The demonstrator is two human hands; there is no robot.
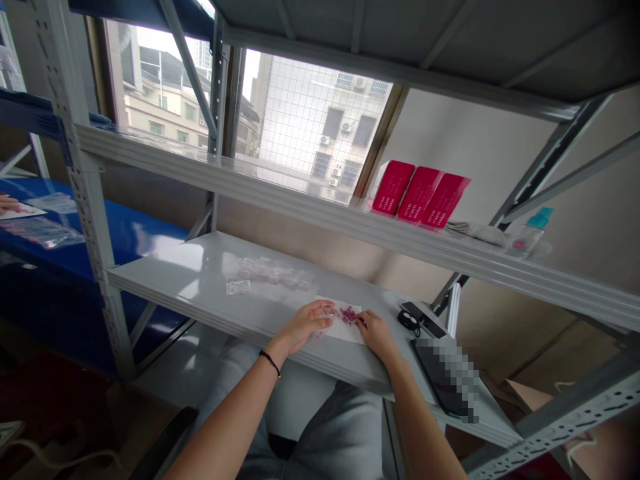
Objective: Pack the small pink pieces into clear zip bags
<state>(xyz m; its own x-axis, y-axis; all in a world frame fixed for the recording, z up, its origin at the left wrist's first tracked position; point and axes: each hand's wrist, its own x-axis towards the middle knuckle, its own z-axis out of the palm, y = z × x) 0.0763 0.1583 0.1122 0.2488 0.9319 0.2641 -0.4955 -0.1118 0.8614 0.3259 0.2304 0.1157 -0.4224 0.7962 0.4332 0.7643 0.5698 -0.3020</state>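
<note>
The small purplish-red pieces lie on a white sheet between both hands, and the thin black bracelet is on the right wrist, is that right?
Not quite: the head view shows the thin black bracelet on the left wrist. The small purplish-red pieces do lie on the white sheet between the left hand and right hand.

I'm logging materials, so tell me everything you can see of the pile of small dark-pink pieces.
The pile of small dark-pink pieces is a loose, low cluster of roundish, bead-like bits, too small to tell their material. It lies on the white sheet on the grey shelf, between the left hand and the right hand. The right hand is at its edge, perhaps touching it.
</note>
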